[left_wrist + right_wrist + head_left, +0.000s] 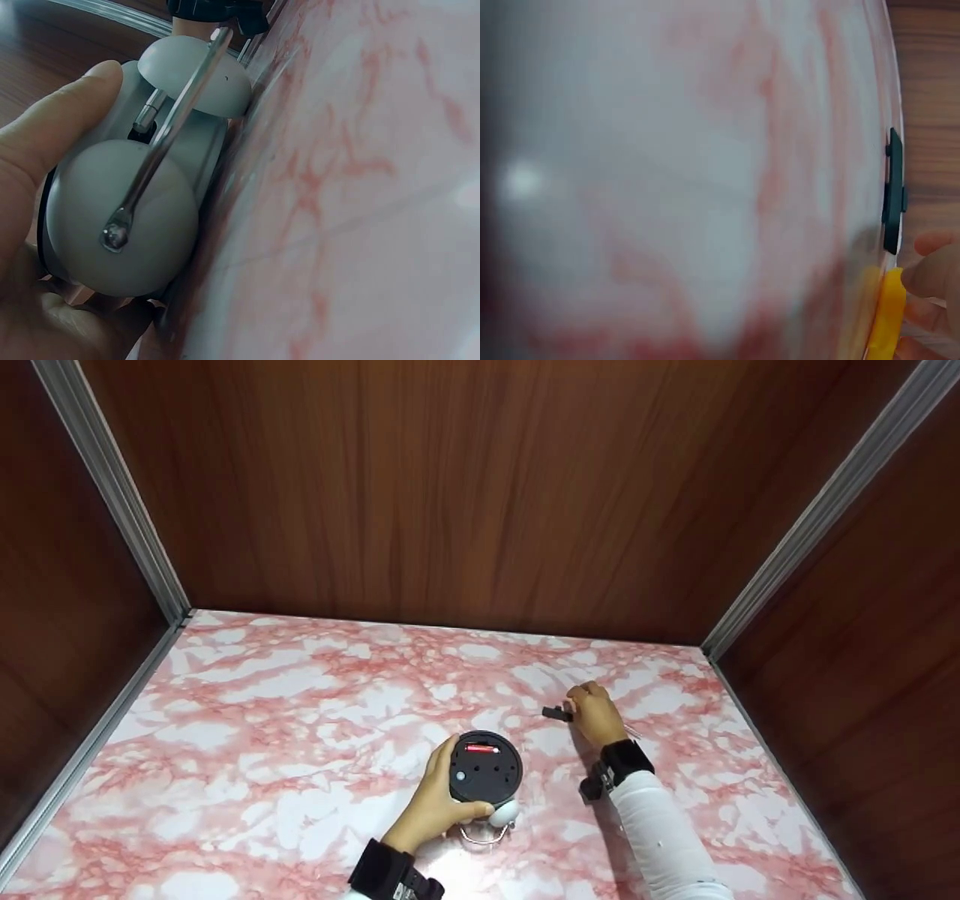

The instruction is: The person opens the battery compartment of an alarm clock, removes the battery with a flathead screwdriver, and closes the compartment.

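black plastic made up the round back of a twin-bell alarm clock point(491, 780), turned upward near the front middle of the pink-and-white marbled table point(225, 780). the left hand point(435, 795) gripped it by the rim, thumb over the lower edge and fingers around the far side, so the clock was firmly pinched between them. whether its face touched the table couldn't be told.

a red battery point(481, 748) lay in the uncovered slot in the back, and a small pale knob point(460, 775) sat below it. two grey-white bells point(124, 217) pointed toward the person, with a metal handle point(169, 131) arching across them and a little hammer point(150, 111) between.

farther out and to the right, the right hand point(598, 718) was down at the table, fingers bent, touching a yellow piece point(887, 315); i couldn't tell if they pinched it or only rested against it. a small black cover point(556, 712) lay just beside those fingers. black straps point(627, 761) circled both wrists, and brown wood-grain panels point(450, 495) walled the table.
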Demonstrator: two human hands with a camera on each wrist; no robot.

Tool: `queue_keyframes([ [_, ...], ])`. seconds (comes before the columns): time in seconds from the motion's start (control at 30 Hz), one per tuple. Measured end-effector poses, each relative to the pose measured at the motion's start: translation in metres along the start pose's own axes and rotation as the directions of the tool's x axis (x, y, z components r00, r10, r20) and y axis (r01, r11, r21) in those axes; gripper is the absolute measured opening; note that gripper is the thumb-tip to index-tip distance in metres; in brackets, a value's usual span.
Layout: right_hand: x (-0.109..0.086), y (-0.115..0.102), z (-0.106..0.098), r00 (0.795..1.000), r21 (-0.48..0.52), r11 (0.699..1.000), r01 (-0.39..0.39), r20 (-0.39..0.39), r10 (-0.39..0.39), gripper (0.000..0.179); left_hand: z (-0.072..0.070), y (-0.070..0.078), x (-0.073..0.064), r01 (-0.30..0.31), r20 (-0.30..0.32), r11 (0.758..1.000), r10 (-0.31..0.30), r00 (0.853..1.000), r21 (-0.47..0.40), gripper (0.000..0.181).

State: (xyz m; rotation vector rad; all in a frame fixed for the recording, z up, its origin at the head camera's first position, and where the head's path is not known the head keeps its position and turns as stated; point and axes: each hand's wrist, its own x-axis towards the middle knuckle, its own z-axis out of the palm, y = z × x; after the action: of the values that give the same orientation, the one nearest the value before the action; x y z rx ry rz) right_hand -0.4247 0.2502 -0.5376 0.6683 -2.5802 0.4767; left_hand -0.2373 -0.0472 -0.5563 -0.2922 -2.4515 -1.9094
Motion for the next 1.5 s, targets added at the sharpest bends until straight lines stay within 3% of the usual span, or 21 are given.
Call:
queue_keyframes([
  [0.37,-0.001,0.005,-0.001,0.999,-0.01,0.999,-0.035,0.017,0.035,0.014,0.0,-0.001,0.001,-0.011,-0.007,1.0,0.011,1.0,0.001,0.123],
  [0.6,-0.002,0.006,-0.001,0.995,-0.001,0.996,-0.084,0.045,0.084,0.026,0.0,-0.002,0.001,0.0,-0.004,1.0,0.0,1.0,0.0,0.123],
  [0.73,-0.003,0.007,-0.002,0.995,-0.016,0.997,-0.075,0.065,0.076,0.028,-0.001,-0.001,0.001,-0.001,0.0,1.0,0.001,1.0,-0.001,0.122],
  [1.07,-0.004,0.012,-0.001,0.994,0.005,0.998,-0.062,0.087,0.062,0.012,-0.001,-0.001,0.001,-0.005,0.006,1.0,0.005,1.0,0.003,0.123],
  [1.5,-0.005,0.01,-0.003,0.991,0.024,0.996,-0.089,0.103,0.087,0.014,-0.001,-0.002,0.001,-0.014,0.001,1.0,0.014,1.0,0.009,0.123],
])
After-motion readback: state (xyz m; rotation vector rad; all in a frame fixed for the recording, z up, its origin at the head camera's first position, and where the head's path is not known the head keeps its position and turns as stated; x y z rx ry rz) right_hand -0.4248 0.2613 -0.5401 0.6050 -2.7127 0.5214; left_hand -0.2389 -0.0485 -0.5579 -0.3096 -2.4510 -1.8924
